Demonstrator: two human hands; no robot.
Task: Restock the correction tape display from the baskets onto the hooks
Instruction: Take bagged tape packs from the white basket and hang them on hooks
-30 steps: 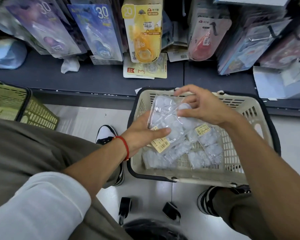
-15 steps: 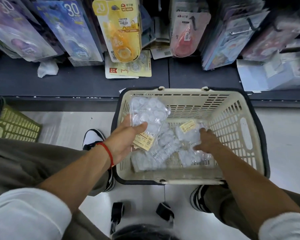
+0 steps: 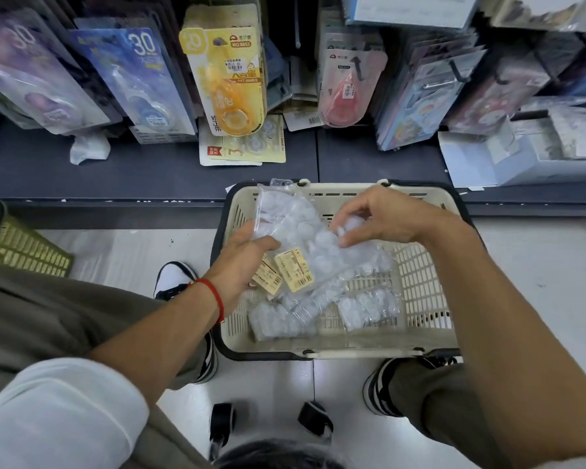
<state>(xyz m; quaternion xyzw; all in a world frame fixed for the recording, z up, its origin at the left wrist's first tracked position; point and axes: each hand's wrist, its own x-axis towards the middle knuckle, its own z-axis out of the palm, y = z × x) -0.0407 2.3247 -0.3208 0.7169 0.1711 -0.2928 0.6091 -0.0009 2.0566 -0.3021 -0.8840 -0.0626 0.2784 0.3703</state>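
1. The left hand (image 3: 247,252) and the right hand (image 3: 379,218) both pinch clear packets (image 3: 305,238), held above the cream basket's (image 3: 420,275) far-left corner.
2. None of these hang yet; more packets (image 3: 366,308) lie near the basket's near edge.
3. Crowded hooks (image 3: 437,84) above the shelf edge (image 3: 115,201) leave little room.

Stationery shop aisle, carded correction tapes (image 3: 229,72) on hooks, shopping basket (image 3: 420,272)
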